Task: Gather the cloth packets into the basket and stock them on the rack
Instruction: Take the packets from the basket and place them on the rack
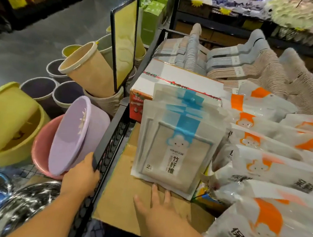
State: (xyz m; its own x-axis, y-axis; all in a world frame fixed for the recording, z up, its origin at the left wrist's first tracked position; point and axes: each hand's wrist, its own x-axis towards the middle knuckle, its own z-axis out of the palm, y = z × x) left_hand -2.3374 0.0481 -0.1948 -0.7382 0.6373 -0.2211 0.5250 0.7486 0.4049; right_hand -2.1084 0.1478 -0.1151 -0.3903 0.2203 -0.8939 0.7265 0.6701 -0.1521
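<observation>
Our right grip [162, 212], released flat, is nearest; cloth packets [177, 147] just ahead, long axis away; left grip [81, 176] grasps rack [114, 137].

1 head-worn wide-angle view, forward and down, close above the rack [111, 146]

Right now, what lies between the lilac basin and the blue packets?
In the head view, the black mesh rack wall stands beside the lilac basin; past it lies bare cardboard, then the blue packets.
</observation>
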